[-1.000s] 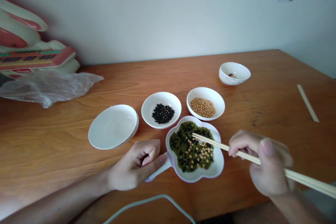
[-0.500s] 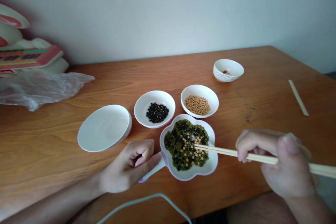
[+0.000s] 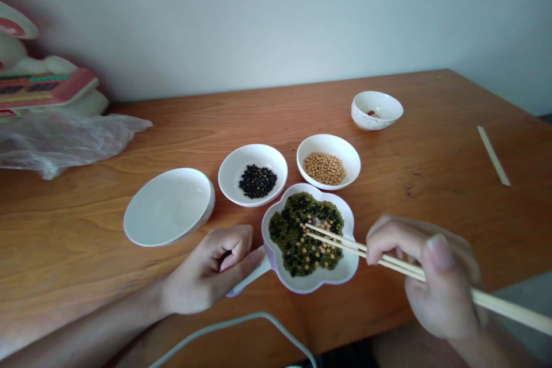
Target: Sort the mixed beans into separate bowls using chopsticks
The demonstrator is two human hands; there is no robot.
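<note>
A flower-shaped white and lilac bowl near the table's front edge holds mixed green, black and yellow beans. My left hand is curled around the bowl's handle. My right hand grips a pair of wooden chopsticks; their tips rest among the beans in the bowl's middle. Behind it stand a white bowl of black beans and a white bowl of yellow soybeans. An empty white bowl is tilted at the left.
A small patterned bowl with a reddish bit inside stands farther back right. A chopstick wrapper lies at the right. Crumpled clear plastic and red-white packages fill the far left. A pale cable loops over the front edge.
The chopstick tips have shifted a little left and back within the bean bowl, and my right hand has moved left. My left hand has stayed on the handle.
</note>
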